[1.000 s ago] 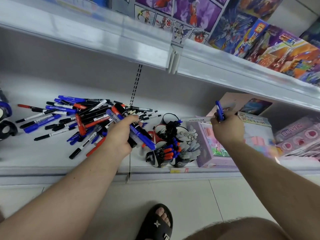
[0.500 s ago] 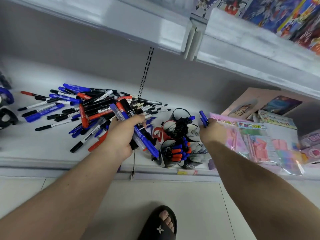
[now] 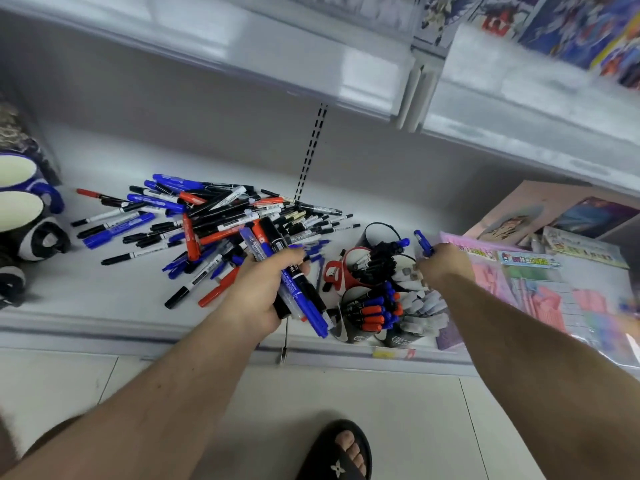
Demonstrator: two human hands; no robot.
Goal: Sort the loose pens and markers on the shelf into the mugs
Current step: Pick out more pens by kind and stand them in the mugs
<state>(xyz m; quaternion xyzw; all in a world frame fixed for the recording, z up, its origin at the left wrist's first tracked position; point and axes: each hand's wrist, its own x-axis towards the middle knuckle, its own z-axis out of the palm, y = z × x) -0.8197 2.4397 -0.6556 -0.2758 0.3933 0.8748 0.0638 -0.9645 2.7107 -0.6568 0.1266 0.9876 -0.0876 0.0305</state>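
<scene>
Our left hand (image 3: 258,299) has a tight grip on a bunch of markers (image 3: 287,278). Our right hand (image 3: 441,263) pinches one blue pen (image 3: 423,242) above the mugs (image 3: 377,299). More loose pens (image 3: 207,223) lie piled on the shelf (image 3: 104,299), left of the mugs.

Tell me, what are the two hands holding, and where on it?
The left hand grips a bundle of blue, black and red markers round their middles. The right hand holds one blue pen by its lower end.
</scene>
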